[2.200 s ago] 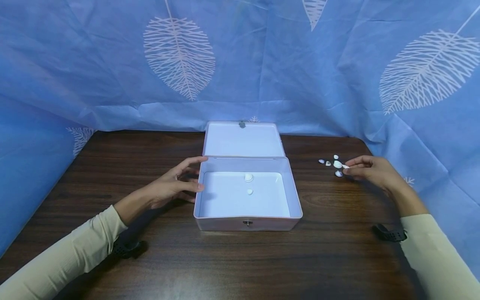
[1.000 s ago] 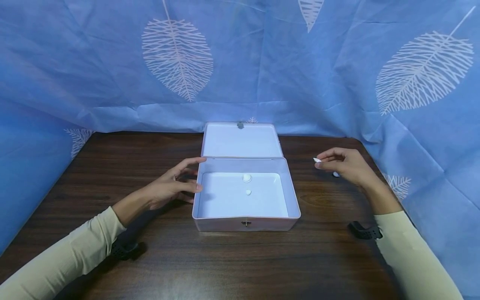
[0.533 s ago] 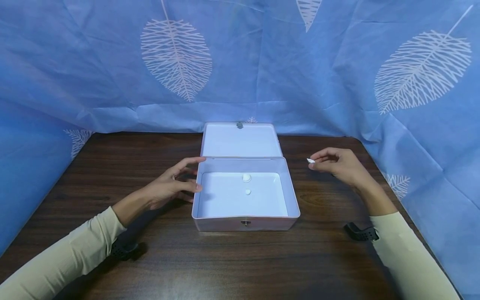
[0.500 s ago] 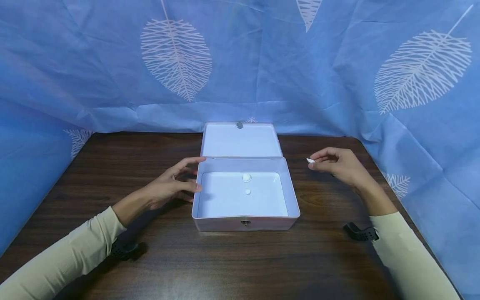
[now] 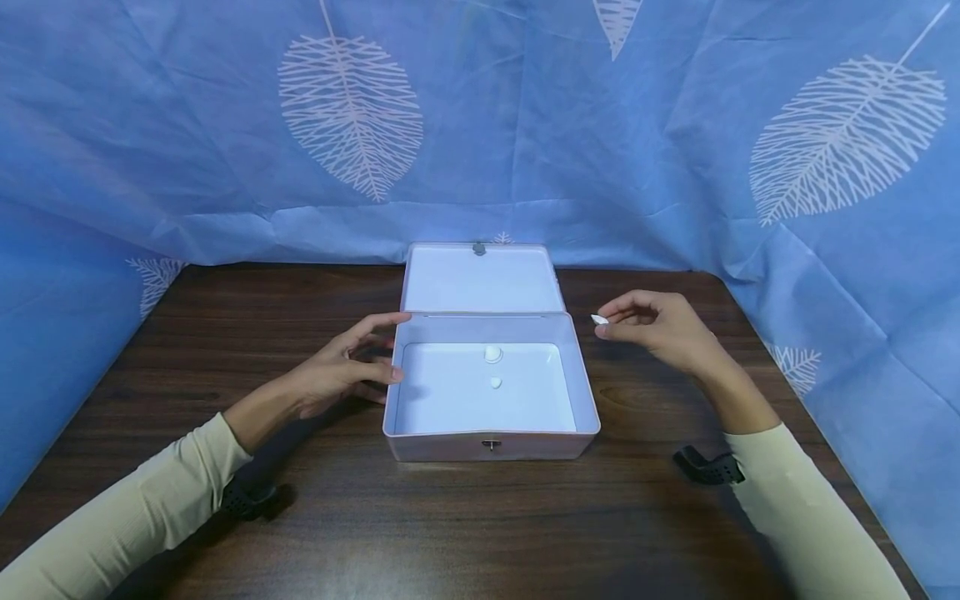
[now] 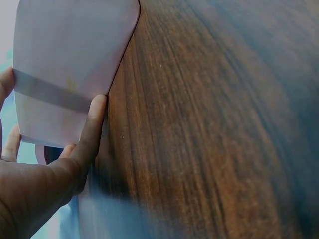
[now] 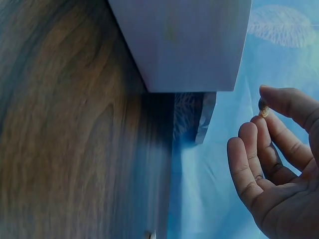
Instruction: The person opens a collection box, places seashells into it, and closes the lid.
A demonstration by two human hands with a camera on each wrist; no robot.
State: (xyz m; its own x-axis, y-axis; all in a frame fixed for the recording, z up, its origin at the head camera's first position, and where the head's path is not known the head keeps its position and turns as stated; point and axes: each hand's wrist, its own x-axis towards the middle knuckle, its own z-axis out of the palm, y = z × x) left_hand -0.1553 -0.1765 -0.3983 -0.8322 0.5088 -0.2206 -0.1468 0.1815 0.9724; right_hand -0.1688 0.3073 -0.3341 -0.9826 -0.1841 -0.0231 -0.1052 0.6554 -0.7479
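A pale metal box (image 5: 487, 447) stands on the table with its lid (image 5: 483, 277) swung back. Two white shells lie on its floor, a larger shell (image 5: 492, 354) behind a smaller shell (image 5: 496, 382). My left hand (image 5: 347, 367) rests its spread fingertips against the box's left side; in the left wrist view the outstretched fingers (image 6: 92, 127) touch the outer wall. Right of the box, my right hand (image 5: 660, 329) pinches a small white seashell (image 5: 598, 319) between thumb and fingertips, raised above the table. The right wrist view shows this shell darker and edge-on.
The dark wooden table (image 5: 480, 533) meets a blue leaf-print cloth (image 5: 600, 142) behind and on both sides. A black strap shows at each wrist, such as the right strap (image 5: 707, 467). A small pale object (image 7: 151, 234) sits at the bottom edge of the right wrist view.
My right hand has picked the shell from a group of several on the right and moved left toward the box; it now covers the group's spot. The left hand stays put.
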